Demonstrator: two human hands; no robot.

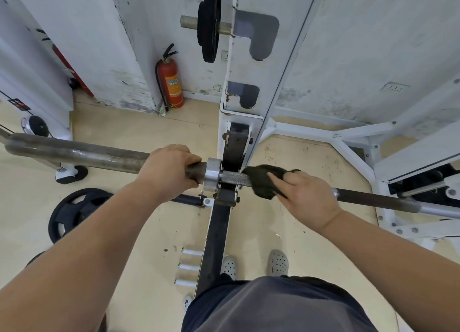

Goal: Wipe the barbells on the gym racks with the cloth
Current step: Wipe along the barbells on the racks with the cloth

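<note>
A steel barbell (82,153) lies across the white rack (234,102), its thick sleeve running left and its thin shaft running right. My left hand (168,168) grips the sleeve just left of the silver collar (212,175). My right hand (305,194) holds a dark cloth (261,182) wrapped over the knurled shaft, right of the rack's hook. The shaft under the cloth and palm is hidden.
A black weight plate (74,211) lies on the floor at left, and another (209,23) hangs on a peg high on the rack. A red fire extinguisher (171,82) stands by the wall. White frame bars (368,157) fill the right side. My feet stand beside the rack's black base.
</note>
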